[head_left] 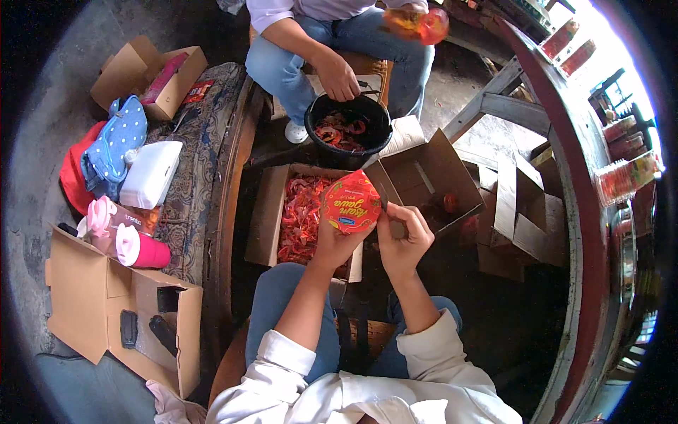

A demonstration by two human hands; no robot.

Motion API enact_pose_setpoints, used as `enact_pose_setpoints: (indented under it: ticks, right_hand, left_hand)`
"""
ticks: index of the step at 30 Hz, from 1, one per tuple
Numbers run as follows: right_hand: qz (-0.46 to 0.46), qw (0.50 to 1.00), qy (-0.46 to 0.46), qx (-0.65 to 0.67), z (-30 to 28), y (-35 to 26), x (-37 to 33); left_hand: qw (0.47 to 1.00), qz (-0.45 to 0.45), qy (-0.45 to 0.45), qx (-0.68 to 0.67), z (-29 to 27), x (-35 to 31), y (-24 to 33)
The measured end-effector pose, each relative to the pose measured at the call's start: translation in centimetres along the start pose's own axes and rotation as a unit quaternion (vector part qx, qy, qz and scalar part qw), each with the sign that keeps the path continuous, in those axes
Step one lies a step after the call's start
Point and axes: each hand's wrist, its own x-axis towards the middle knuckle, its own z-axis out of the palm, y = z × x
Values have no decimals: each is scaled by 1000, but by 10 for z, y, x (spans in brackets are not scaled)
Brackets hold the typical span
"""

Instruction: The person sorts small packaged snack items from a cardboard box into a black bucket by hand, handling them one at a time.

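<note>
My left hand is closed around a red printed cup, whose flat top faces up between my knees. The cup's sides are hidden by my fingers. My right hand pinches the right edge of its red film lid, thumb and fingers together. Under my hands stands an open cardboard box holding a heap of red and orange plastic film scraps. Beyond it, another person's hand grips the rim or handle of a black bucket with similar scraps. That person's other hand holds blurred red-and-orange packaging.
Open cardboard boxes stand at the right, beside a wooden frame carrying stacked clear cups. Left, a patterned bench bears pink tumblers and a white container; another open carton lies nearer me.
</note>
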Motion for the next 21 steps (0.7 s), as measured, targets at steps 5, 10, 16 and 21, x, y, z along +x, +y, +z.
enact_pose_setpoints:
  ticks: [5,10,16,21]
  right_hand:
    - [5,1000,-16,24,-5,0,4]
    - [12,998,-43,48,-8,-2,7]
    - [-6,999,-45,12,-10,1,7]
    - [-15,999,-35,0,-9,2,7]
  left_hand:
    - [1000,15,-22,11,2,-1,2]
    - [998,-41,-39,-23,-2,-2,7]
    - [998,-43,-52,-19,-4,-1,12]
    - [996,-75,-49,-22,-4,-2,10]
